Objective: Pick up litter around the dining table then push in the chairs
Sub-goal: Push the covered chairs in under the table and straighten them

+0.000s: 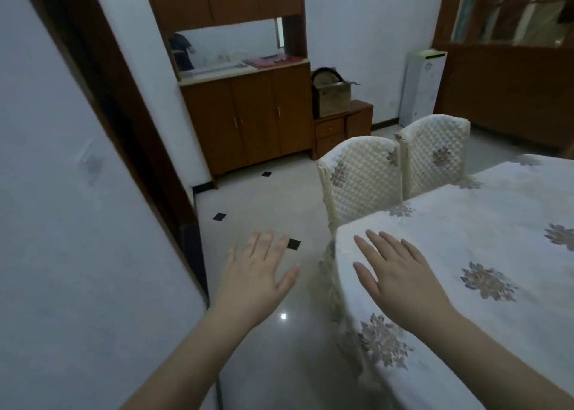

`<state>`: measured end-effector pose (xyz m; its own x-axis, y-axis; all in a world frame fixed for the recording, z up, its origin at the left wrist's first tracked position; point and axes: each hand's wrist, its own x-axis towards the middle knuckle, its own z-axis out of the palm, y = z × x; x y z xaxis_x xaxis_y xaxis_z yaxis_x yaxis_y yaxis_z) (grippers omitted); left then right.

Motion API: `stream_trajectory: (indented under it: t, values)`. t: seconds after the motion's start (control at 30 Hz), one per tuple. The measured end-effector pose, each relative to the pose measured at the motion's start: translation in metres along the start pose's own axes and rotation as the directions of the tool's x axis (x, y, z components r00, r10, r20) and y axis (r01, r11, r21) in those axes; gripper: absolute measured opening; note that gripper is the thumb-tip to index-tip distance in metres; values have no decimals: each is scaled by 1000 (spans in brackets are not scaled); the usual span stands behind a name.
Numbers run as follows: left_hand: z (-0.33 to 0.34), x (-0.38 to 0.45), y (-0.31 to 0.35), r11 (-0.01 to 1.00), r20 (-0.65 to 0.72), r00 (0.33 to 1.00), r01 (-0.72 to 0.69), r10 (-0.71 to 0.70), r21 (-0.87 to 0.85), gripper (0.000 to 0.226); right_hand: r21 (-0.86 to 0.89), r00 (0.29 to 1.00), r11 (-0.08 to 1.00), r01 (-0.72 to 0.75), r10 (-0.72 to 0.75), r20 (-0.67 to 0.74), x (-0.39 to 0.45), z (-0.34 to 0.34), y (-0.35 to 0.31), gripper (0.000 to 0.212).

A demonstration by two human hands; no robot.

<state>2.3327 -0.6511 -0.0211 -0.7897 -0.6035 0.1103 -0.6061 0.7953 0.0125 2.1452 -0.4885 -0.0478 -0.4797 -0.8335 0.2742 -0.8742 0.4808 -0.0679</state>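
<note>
Both empty: left hand [259, 273] fingers spread above floor [264, 198]; right hand [400, 273] fingers spread over worktop [497, 223]; chairs [363, 176] at twelve o'clock.

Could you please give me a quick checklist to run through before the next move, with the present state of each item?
1. Left hand free: ok, fingers spread, holding nothing, over the floor.
2. Right hand free: ok, open above the corner of the dining table.
3. Litter located: not ok, none shows on the visible floor or tablecloth; the black squares look like tile insets.
4. Floor under the table checked: cannot tell, the cloth hides it.
5. Near chair pushed in: ok, its back stands against the table edge.
6. Far chair pushed in: ok, likewise close to the table.
</note>
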Motion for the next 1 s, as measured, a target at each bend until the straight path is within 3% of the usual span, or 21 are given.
stream_trajectory:
  t: [0.27, 0.5, 0.8, 1.0]
  values:
    - [-7, 58, -51, 987, -66, 985, 163, -162, 2, 71, 69, 990, 988, 139, -137, -41, 121, 13, -15, 56]
    - [0, 118, -138, 955, -114, 948, 293, -296, -44, 73, 91, 973, 970, 225, -220, -67, 226, 44, -66, 56]
    - [11, 222, -250, 967, -131, 958, 256, -255, -6, 68, 46, 966, 965, 260, -258, -29, 360, 91, -159, 62]
    - [24, 296, -294, 979, -115, 973, 198, -202, -50, 66, 47, 977, 976, 213, -213, -14, 428, 113, -179, 63]
